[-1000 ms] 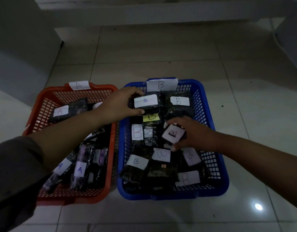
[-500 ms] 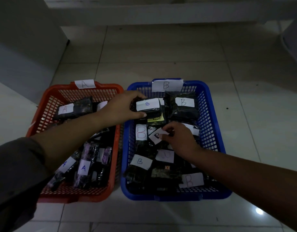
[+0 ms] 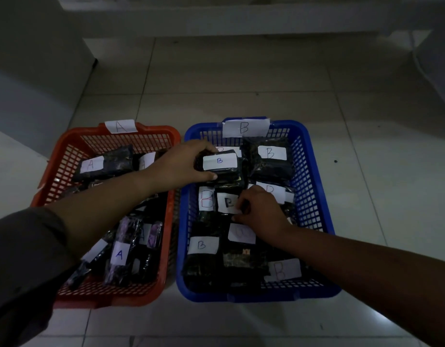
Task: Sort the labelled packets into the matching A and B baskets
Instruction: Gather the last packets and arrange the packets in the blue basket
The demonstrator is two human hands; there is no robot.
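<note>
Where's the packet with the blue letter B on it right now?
The packet is in the left hand, over the far left part of the blue basket, beside another B packet on its right.

Both hands on B packets

Dim, underlit room; a faint glare patch on the floor tiles (lower right), edges bowed and soft.
</note>
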